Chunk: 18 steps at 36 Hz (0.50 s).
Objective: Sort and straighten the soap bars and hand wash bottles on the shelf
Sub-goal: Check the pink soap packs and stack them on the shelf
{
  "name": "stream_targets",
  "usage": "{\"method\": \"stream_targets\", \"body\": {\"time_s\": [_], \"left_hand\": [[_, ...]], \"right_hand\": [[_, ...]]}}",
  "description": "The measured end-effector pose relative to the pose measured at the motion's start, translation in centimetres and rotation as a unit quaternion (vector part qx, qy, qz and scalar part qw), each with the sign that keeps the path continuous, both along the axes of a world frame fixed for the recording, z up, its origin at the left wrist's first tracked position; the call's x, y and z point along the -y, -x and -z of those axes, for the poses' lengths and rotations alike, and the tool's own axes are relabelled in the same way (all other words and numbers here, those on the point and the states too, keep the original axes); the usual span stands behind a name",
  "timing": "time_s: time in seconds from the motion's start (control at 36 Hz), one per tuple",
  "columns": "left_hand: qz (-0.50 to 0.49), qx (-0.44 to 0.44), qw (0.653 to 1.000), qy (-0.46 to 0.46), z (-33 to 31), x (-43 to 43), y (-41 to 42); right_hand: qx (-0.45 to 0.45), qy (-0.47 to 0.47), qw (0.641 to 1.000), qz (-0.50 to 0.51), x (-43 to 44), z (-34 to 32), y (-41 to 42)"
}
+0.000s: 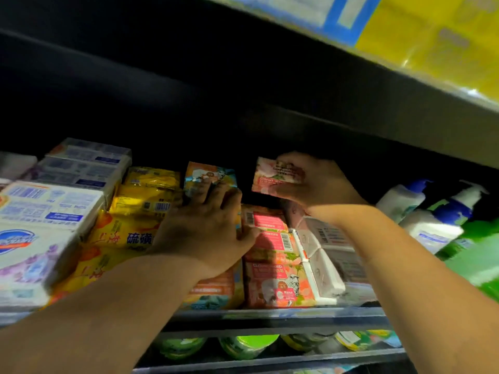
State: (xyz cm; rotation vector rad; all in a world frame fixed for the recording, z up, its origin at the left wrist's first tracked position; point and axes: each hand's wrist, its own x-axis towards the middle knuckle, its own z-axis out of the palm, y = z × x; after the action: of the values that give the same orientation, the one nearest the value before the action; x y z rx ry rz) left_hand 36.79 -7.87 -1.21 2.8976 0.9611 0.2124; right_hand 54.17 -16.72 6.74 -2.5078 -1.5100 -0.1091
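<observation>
Pink soap bar (270, 175) gripped in my right hand (318, 184), above pink stack (270, 255); left hand (205, 228) flat, touching orange bar (209, 172).

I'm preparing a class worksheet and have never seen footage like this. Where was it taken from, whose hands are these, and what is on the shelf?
No machine here: a person wears a camera on the head, so you look down at their own bare hands. The right hand holds a pink soap bar above the pink stack. The left hand rests against an orange-and-blue soap pack. Yellow soap packs and white soap boxes lie to the left; hand wash bottles are on the right.
</observation>
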Motion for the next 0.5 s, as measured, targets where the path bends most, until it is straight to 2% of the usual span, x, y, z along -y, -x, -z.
{"method": "stream_targets", "body": {"time_s": [0.08,0.14,0.19,0.25,0.28,0.33,0.36,0.44,0.5], "left_hand": [[0.003,-0.012,0.999,0.04,-0.5,-0.2,-0.1],[0.015,-0.02,0.998,0.055,-0.5,-0.5,-0.1],[0.022,-0.023,0.996,0.084,-0.7,-0.8,0.1],[0.037,0.022,0.989,0.144,-1.2,-1.0,0.3],[0.046,0.067,0.979,0.185,-1.7,-1.1,0.6],[0.076,0.148,0.958,0.233,-2.3,-1.4,1.6],[0.104,0.166,0.956,0.22,-2.5,-1.5,2.4],[0.212,0.153,0.95,0.169,-2.9,-0.7,5.1],[0.285,0.181,0.932,0.13,-2.8,0.7,6.8]], "right_hand": [[-0.124,-0.084,0.988,0.02,2.2,0.2,1.3],[-0.222,-0.145,0.963,0.037,3.5,0.4,2.3],[-0.251,-0.154,0.954,0.052,4.8,0.8,3.4],[-0.265,-0.152,0.951,0.045,6.0,1.2,4.8],[-0.317,-0.179,0.93,0.045,6.6,1.4,5.5],[-0.463,-0.234,0.853,0.056,7.9,1.4,7.3],[-0.521,-0.24,0.817,0.057,8.7,1.2,8.1],[-0.616,-0.189,0.765,0.025,11.1,0.8,10.1],[-0.661,-0.175,0.729,0.02,12.4,0.7,11.3]]}}
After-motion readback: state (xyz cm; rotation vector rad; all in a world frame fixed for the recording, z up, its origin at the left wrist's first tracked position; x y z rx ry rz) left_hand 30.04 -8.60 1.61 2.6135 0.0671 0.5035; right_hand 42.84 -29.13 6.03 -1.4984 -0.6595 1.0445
